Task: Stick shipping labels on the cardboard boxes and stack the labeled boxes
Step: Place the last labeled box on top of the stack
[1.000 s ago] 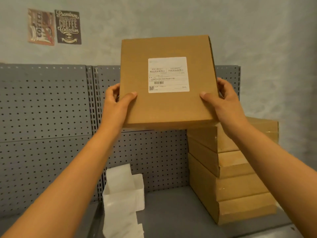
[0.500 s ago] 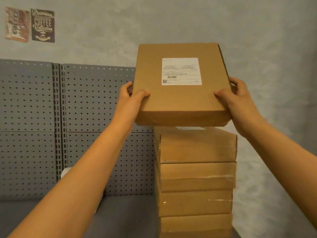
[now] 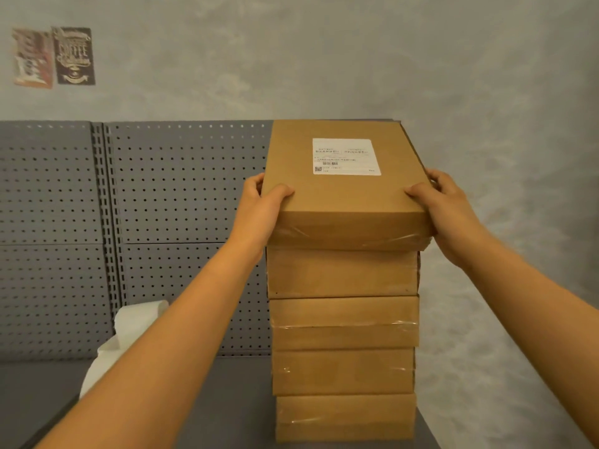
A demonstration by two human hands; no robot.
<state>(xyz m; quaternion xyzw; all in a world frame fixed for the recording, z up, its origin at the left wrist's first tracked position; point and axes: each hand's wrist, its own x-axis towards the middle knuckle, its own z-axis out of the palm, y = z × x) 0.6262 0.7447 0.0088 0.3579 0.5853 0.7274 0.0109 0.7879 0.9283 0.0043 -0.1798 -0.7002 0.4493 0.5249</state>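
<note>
Two bare forearms reach up from the near edge of the scene toward a column of cardboard boxes on a grey shelf [image 3: 201, 400], where a person sets a labeled box [image 3: 343, 189] on top of the stack [image 3: 343, 345]. The left hand [image 3: 259, 209] grips the box's near left corner, thumb curled over the top face and fingers wrapped round the side; the right hand [image 3: 450, 209] holds the near right corner the same way. The box appears to rest on the four boxes below it, its front edge overhanging them slightly (clear tape glints along several of the front faces). Farther back on the lid, the white shipping label [image 3: 346, 156] sits flat, print facing the camera. A strip of white backing paper [image 3: 129, 325] trails off to the left of the stack, partly hidden by the left forearm. Behind stand a grey pegboard panel [image 3: 178, 189] and, on the far wall, two small posters [image 3: 53, 56]. The stacking step looks nearly complete; the next move likely calls for nudging the box square with those beneath and releasing both hands.
</note>
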